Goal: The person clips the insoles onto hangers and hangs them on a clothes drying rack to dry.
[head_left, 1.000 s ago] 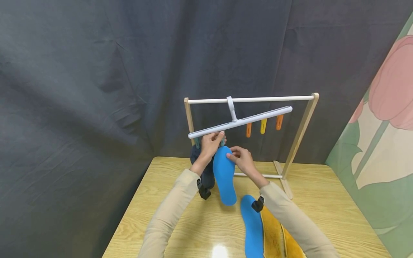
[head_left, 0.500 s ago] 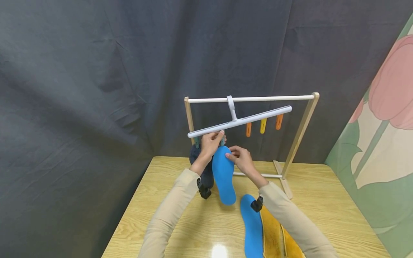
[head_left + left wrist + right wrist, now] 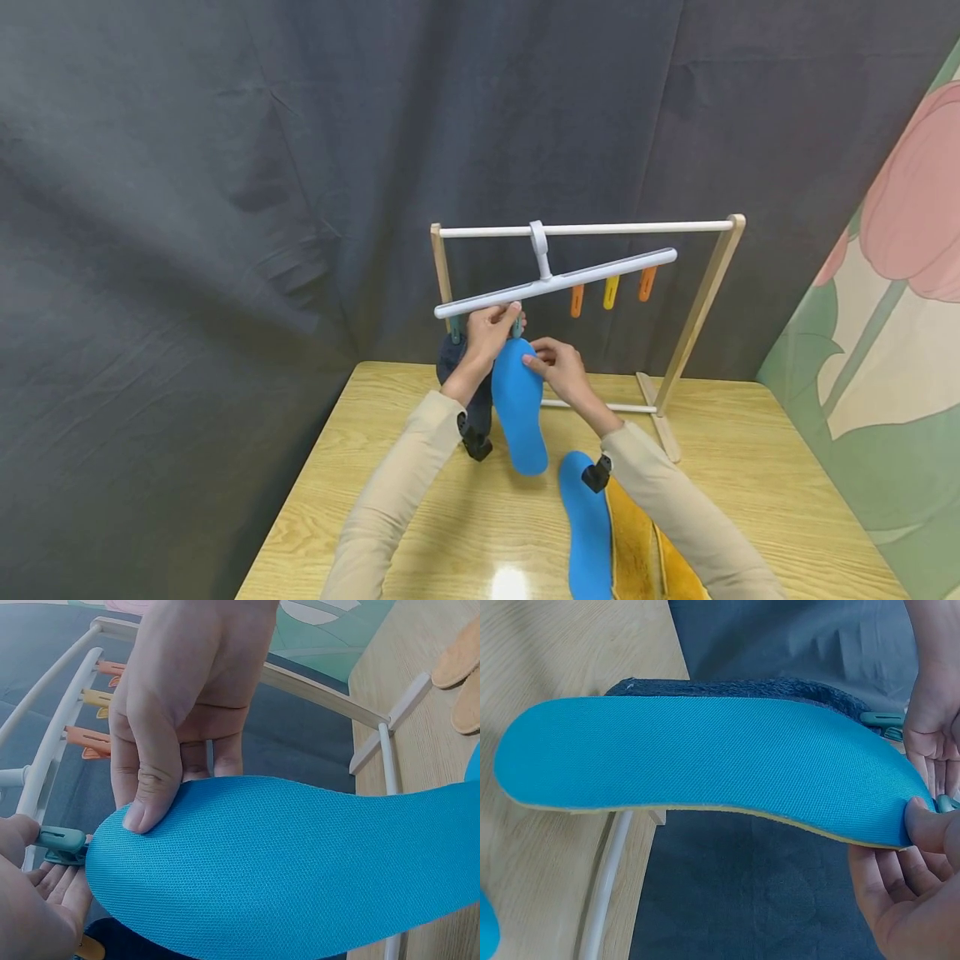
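A blue insole (image 3: 519,408) hangs below the left part of a white hanger bar (image 3: 585,277). My right hand (image 3: 562,369) pinches its upper edge, thumb on the blue face in the left wrist view. My left hand (image 3: 487,335) pinches a teal clip (image 3: 61,841) just under the bar, at the insole's top end. Whether the clip's mouth bites on the insole is hard to tell. Behind my left wrist hangs a dark fuzzy insole (image 3: 727,688), held by another teal clip (image 3: 455,330) and partly hidden.
Two orange clips and a yellow clip (image 3: 611,292) hang on the bar's raised right side. The hanger hooks over a wooden rack (image 3: 703,308). On the table lie another blue insole (image 3: 587,525) and brown fuzzy insoles (image 3: 632,533), partly under my right sleeve.
Both hands keep their holds. The hanger bar's left part and the dark insole shift very slightly; otherwise the scene stays almost the same.
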`<state>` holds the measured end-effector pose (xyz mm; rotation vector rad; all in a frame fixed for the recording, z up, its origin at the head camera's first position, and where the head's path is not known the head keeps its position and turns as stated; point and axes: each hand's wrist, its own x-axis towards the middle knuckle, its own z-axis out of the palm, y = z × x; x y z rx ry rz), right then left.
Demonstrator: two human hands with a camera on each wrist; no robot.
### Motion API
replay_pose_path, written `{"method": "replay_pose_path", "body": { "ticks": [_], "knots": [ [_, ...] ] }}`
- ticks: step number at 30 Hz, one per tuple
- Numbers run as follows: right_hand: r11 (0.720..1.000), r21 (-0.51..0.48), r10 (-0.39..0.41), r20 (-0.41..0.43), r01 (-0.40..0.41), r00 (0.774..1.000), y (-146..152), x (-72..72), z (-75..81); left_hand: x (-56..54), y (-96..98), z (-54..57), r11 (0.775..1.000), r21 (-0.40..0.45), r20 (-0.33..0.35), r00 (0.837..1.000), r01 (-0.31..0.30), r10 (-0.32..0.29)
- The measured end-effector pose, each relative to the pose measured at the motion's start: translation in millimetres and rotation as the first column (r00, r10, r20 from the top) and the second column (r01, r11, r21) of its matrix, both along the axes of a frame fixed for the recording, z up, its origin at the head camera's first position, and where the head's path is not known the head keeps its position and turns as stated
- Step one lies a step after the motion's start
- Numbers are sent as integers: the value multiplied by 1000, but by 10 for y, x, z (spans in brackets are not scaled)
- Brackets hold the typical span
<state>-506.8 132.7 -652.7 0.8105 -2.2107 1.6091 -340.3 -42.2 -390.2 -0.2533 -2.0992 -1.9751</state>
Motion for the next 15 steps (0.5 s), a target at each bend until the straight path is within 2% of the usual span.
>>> {"method": "replay_pose_path", "body": {
  "ticks": [1,2,3,4,6,7,8,9,10,12,13,14,15],
  "knots": [
    [1000,-15,16,9,-16,1000,11,-103,-127,-2,0,3,1000,5,4,1000,0,0],
    [999,-33,33,13,-33,999,9,-20,-26,-3,0,5,1000,10,9,1000,2,-2],
    [998,-40,41,31,-39,999,-8,239,243,-7,0,6,1000,12,13,1000,4,-4],
    [998,-53,50,65,-46,997,-22,383,420,-9,-1,7,1000,12,18,1000,6,-6],
    [998,-62,35,118,-28,992,-61,795,918,-12,-2,9,1000,12,24,1000,5,-6],
    [996,-84,41,108,-32,993,-81,979,1140,-13,-3,11,1000,12,25,1000,5,-6],
    [996,-83,23,122,-13,992,-118,1242,1456,-13,-4,14,1000,12,28,1000,5,-6],
    [997,-76,21,154,-10,988,-137,1395,1638,-13,-6,16,1000,10,32,999,5,-5],
    [997,-79,14,158,-1,987,-151,1380,1647,-13,-8,18,1000,11,34,999,4,-5],
    [998,-64,-11,158,21,987,-189,1592,1872,-12,-12,21,1000,11,43,999,6,-7],
    [998,-58,-23,165,32,986,-205,1653,1937,-10,-15,22,1000,11,48,999,8,-9],
    [998,-29,-52,207,59,977,-224,1770,2069,-9,-17,23,1000,10,54,998,10,-11],
    [998,-24,-52,225,59,973,-232,1799,2106,-7,-20,22,1000,9,60,998,15,-16]
  ]
}}
